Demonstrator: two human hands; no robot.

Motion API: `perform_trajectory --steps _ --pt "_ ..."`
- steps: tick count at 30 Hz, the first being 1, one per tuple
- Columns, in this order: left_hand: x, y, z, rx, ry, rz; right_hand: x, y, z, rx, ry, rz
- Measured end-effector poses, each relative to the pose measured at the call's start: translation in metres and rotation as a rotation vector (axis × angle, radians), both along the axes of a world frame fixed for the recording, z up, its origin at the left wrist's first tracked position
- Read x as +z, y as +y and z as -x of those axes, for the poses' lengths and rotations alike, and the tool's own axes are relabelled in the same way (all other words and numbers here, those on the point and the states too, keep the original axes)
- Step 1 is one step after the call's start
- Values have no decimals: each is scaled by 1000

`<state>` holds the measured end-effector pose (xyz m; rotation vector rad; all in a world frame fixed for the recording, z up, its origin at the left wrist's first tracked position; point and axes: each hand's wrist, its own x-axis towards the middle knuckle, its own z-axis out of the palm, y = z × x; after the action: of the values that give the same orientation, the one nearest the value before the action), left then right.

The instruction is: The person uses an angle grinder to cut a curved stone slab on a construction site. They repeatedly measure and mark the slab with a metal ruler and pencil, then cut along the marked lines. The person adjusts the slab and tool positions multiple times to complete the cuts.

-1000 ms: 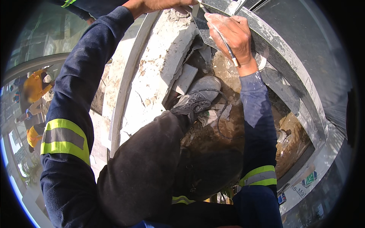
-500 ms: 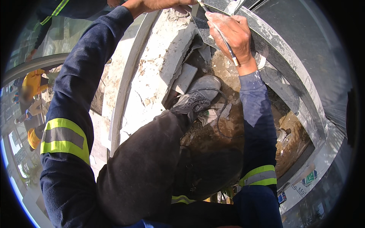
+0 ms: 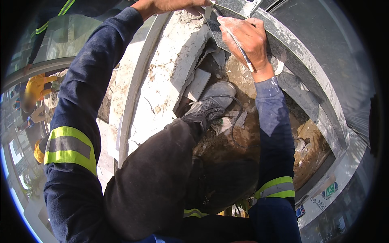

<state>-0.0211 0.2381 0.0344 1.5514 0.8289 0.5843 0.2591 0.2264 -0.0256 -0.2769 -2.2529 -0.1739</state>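
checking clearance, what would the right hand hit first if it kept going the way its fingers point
Probably the dark grey stone slab: the right hand, gripping a thin pencil-like tool, points up and left along the slab's edge and seems to rest on it already; depth is unclear.

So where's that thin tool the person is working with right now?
In the head view it sits near the top, right of centre: the thin tool lies slantwise in the right hand, over the dark stone slab, above the grey shoe.

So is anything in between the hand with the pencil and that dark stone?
Nothing visible. The right hand rests directly on the dark slab, gripping the pencil that lies across it. The left hand is at the slab's top edge, off to the side, not in the way.
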Motion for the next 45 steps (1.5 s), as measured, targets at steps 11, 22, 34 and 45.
perform_trajectory --steps 11,22,34,45 --pt "-1 0 3 -25 -31 1 -4 4 2 3 26 -43" --pt "-7 5 -5 -52 -33 -22 18 -33 -3 19 191 201" --pt "-12 -5 7 58 -52 53 -68 -192 100 48 -293 553" --pt "-25 -24 7 224 -111 16 73 -64 -112 -767 -241 358"
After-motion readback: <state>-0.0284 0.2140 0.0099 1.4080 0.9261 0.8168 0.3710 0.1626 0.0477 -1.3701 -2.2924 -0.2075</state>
